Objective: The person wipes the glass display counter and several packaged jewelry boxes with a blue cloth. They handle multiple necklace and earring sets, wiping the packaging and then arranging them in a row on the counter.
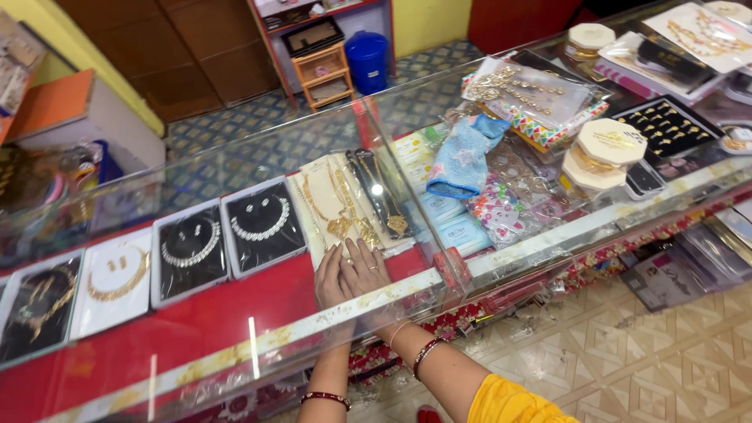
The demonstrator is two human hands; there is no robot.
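Under the glass top of the table, both hands lie side by side on the red lining, reached in from the near side. The left hand is flat, fingers straight and together, holding nothing that I can see; the right hand lies just beside it, touching it, fingers likewise stretched out, their tips at the near edge of a cream card with gold chains. Whether the fingertips pinch that card or only rest against it I cannot tell. Just right of it, beyond the right hand, lies a dark card with another gold chain. Left of the hands stand two black trays with silver necklaces, upright in a row, then a white tray with a gold necklace, and farther left a dark tray. These look set and squared, so the row to the left seems done; the two cards at the fingertips lie slanted and overlapping, and seem the piece in hand, not yet lined up. Right of the hands, past the glass divider, a blue cloth, packets and round boxes lie in a loose heap.
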